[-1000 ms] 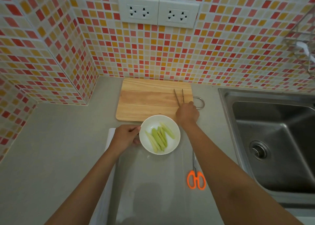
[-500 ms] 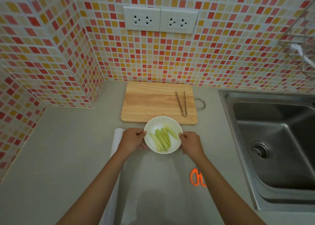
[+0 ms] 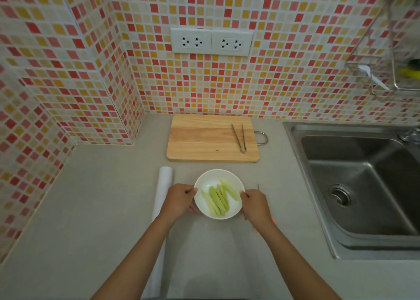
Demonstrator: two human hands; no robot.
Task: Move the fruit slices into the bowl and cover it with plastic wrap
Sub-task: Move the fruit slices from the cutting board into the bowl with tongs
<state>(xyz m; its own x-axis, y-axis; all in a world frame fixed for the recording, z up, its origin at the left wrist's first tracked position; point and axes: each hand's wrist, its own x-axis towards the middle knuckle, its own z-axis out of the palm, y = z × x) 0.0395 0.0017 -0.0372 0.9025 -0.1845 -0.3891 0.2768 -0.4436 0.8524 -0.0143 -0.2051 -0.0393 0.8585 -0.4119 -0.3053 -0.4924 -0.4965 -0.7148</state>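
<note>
A white bowl (image 3: 205,181) holds several pale green fruit slices (image 3: 218,197) and sits on the grey counter. My left hand (image 3: 180,198) grips the bowl's left rim and my right hand (image 3: 255,205) grips its right rim. A roll of plastic wrap (image 3: 162,194) lies lengthwise just left of my left hand. A clear sheet of wrap (image 3: 204,254) seems to be spread on the counter under and in front of the bowl.
A bare wooden cutting board (image 3: 204,140) lies behind the bowl with metal tongs (image 3: 239,138) on its right part. A steel sink (image 3: 363,186) fills the right side. Scissors are mostly hidden under my right arm, with only a tip (image 3: 258,186) showing. Tiled walls stand behind and to the left.
My right hand left the tongs on the cutting board and came down to the bowl's right rim. Both hands now hold the bowl, which has shifted slightly toward me.
</note>
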